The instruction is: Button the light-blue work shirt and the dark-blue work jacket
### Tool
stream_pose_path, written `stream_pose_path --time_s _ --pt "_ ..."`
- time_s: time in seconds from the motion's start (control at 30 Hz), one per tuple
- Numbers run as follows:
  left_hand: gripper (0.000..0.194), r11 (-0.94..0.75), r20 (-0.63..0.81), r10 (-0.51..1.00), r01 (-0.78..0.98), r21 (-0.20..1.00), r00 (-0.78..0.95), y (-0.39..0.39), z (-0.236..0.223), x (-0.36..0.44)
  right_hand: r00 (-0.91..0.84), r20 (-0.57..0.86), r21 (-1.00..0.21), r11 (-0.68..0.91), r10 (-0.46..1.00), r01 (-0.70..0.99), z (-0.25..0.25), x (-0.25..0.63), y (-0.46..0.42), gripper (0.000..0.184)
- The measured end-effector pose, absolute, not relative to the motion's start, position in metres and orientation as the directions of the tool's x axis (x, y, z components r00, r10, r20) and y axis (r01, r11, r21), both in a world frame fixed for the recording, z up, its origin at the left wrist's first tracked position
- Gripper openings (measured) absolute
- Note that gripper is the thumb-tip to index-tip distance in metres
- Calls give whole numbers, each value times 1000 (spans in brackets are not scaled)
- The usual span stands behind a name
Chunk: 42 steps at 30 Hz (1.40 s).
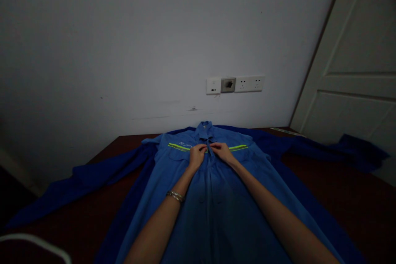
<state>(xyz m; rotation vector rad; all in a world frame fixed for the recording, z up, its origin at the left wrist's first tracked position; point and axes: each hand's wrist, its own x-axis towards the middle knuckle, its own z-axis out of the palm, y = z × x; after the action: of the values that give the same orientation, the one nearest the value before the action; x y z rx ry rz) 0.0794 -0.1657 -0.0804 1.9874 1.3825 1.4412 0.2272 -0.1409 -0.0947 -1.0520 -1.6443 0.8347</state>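
A light blue work shirt [173, 185] with yellow-green stripes across the chest lies front up, its collar pointing to the wall. Beneath it spreads a darker blue garment [114, 169], its long sleeves stretched out to both sides. My left hand [198, 155] pinches the left edge of the shirt's front opening at stripe height. Opposite it, my right hand [221, 151] pinches the right edge, fingertips close to those of the left. The fabric between the fingertips is small and dim, and I cannot make out a button there.
The garments lie on a dark reddish-brown table [102, 198] against a white wall [123, 49]. Wall sockets [249, 84] sit above the collar. A panelled door [355, 62] stands at right. A pale curved object [37, 241] is at the lower left.
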Motion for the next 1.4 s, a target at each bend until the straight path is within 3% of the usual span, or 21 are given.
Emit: stream_pose_path --time_s 0.37,0.57,1.0,1.27,1.4 --pt "16 -438 478 878 456 774 31 -159 -86 77 -90 454 -796 449 886 407 -94 219 -148 22" --pt "18 -432 457 889 374 821 22 -155 -92 77 -66 449 -804 435 891 407 -92 218 -151 21" --pt "15 -441 488 873 422 792 -5 -163 -88 78 -110 484 -764 481 868 431 -87 217 -156 19" --pt "14 -453 452 889 255 854 68 -157 -94 77 -108 451 -777 450 886 441 -90 220 -152 20" --pt "13 -445 451 891 274 853 46 -159 -92 76 -118 422 -800 430 899 418 -88 220 -153 24"
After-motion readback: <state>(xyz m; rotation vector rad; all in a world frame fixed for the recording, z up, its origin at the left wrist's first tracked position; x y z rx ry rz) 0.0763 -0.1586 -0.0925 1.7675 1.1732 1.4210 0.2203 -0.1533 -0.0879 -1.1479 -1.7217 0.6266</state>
